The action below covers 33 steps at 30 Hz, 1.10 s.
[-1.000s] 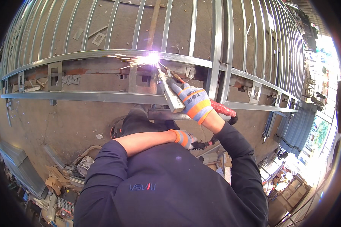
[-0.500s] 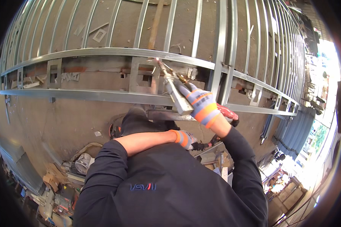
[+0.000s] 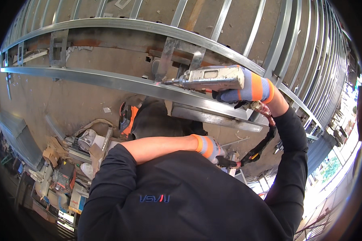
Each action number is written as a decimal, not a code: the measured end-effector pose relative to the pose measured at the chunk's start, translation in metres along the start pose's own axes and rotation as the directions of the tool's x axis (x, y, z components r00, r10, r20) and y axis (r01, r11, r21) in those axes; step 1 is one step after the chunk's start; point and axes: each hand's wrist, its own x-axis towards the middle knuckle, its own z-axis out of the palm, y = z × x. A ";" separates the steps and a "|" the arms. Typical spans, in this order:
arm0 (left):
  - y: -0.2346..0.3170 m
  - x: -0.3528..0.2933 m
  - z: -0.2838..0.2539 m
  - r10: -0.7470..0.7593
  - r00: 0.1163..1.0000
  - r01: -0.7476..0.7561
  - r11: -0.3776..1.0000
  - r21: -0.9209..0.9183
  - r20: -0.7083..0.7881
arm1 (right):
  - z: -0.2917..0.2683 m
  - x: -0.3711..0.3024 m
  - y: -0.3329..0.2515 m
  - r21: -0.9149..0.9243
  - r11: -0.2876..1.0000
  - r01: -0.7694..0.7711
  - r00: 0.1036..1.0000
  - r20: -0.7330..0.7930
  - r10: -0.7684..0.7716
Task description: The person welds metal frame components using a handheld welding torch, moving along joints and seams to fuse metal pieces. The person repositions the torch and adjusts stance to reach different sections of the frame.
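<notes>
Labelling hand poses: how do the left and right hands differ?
The right hand grips a welding torch; the left hand holds a black cable.
The right hand is out by the metal frame; the left hand is close to the dark top.
Both wear grey-and-orange gloves.

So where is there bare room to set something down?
Mostly bare floor lies below the lower rail, right of the grey sheets, with a white scrap on it. Crowded: the junk pile at lower left, and around the torch and right hand.
</notes>
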 end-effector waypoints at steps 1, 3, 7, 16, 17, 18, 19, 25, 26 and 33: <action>0.002 -0.002 -0.002 0.003 1.000 -0.003 1.000 -0.004 0.002 | -0.002 0.003 0.000 0.033 0.999 -0.014 1.000 0.008 0.013; 0.002 -0.003 -0.008 -0.002 1.000 0.002 1.000 -0.006 0.011 | -0.004 0.006 -0.001 0.057 0.997 -0.045 0.999 0.022 0.044; 0.000 -0.004 -0.013 -0.004 1.000 0.004 1.000 -0.001 -0.001 | -0.004 0.012 -0.009 0.088 0.991 -0.105 0.994 0.047 0.101; 0.007 -0.011 -0.022 0.007 1.000 -0.007 1.000 0.004 0.027 | 0.001 0.012 -0.005 0.081 0.992 -0.098 0.994 0.052 0.094; 0.008 -0.011 -0.023 0.004 1.000 -0.004 1.000 0.000 0.031 | 0.002 0.011 -0.006 0.106 0.987 -0.117 0.993 0.045 0.113; 0.008 -0.013 -0.023 0.023 1.000 -0.023 1.000 -0.020 0.016 | 0.003 0.010 -0.011 0.131 0.979 -0.155 0.988 0.037 0.152; 0.008 -0.013 -0.024 0.021 1.000 -0.020 1.000 -0.022 0.014 | 0.002 0.011 -0.013 0.119 0.980 -0.162 0.987 0.036 0.159; 0.007 -0.008 -0.020 0.015 1.000 -0.015 1.000 -0.002 -0.003 | -0.002 0.017 -0.015 0.029 0.993 -0.115 0.993 0.022 0.114; 0.008 -0.007 -0.020 0.013 1.000 -0.013 1.000 0.005 -0.005 | -0.002 0.017 -0.015 0.032 0.994 -0.109 0.994 0.019 0.108; 0.012 -0.008 -0.023 0.018 1.000 -0.018 1.000 0.022 -0.014 | -0.004 0.015 -0.007 0.046 0.997 -0.068 0.998 -0.013 0.069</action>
